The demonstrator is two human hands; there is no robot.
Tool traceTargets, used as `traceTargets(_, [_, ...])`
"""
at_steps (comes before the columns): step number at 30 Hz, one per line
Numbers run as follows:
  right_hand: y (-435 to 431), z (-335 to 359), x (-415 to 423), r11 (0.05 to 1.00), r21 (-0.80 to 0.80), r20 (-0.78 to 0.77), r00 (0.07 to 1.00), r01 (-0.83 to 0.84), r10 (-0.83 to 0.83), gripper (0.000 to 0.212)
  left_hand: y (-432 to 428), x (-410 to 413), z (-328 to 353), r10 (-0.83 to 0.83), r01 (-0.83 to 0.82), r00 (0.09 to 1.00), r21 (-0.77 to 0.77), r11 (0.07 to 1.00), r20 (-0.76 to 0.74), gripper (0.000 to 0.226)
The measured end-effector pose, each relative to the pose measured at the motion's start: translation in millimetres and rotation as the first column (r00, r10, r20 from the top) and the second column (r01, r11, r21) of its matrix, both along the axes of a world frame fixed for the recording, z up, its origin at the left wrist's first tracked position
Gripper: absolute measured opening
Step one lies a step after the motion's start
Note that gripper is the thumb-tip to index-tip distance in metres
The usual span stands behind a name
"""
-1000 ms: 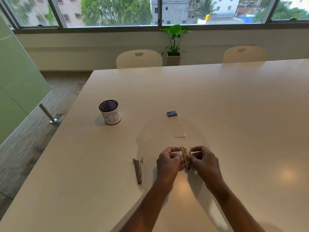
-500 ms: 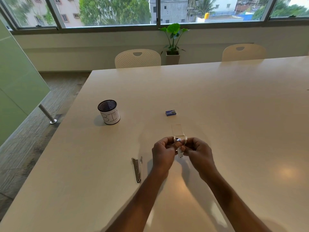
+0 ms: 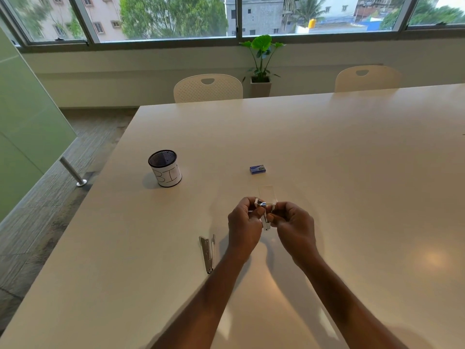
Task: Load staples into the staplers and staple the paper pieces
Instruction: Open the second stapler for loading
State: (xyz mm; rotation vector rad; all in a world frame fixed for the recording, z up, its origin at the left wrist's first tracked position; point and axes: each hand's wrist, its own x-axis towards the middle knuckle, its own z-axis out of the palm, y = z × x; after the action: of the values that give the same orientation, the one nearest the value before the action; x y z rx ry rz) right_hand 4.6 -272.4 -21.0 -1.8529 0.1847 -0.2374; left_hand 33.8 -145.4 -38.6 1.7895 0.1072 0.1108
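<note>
Above the table, both hands grip a stapler, seemingly pointing away.

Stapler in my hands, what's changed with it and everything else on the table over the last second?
The left hand and right hand carried the small stapler away from the person, up to the near edge of the paper piece. Both still grip it. The second stapler, staple box, bin cup and paper piece stayed put.
</note>
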Motion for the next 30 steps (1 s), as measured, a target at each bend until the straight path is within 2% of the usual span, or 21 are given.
traceTargets(17, [8.9, -0.1, -0.3, 1.000, 0.013, 0.042, 0.999, 0.003, -0.004, 0.028, 8.4, -5.6, 6.8, 0.003, -0.002, 0.997, -0.014, 1.000, 0.071, 0.020])
traceTargets(19, [7.1, 1.0, -0.7, 0.996, 0.088, 0.040, 0.999, 0.023, -0.027, 0.028, 12.6, -4.9, 7.6, 0.020, -0.016, 0.999, -0.082, 0.997, 0.047, 0.021])
traceTargets(22, [-1.0, 6.3, 1.2, 0.944, 0.325, 0.002, 0.998, 0.052, -0.056, 0.022, 22.5, -7.0, 16.0, 0.057, -0.065, 0.998, -0.294, 0.954, -0.036, 0.020])
traceTargets(27, [-5.0, 15.0, 1.7, 0.884, 0.467, 0.013, 1.000, 0.009, -0.017, 0.014, 27.0, -10.2, 26.2, 0.039, -0.052, 0.999, -0.485, 0.873, -0.037, 0.014])
traceTargets(30, [-8.2, 18.7, 3.5, 0.804, 0.595, -0.011, 1.000, 0.012, -0.007, 0.013, 27.6, -10.7, 31.5, 0.032, -0.048, 0.999, -0.596, 0.802, -0.038, 0.014])
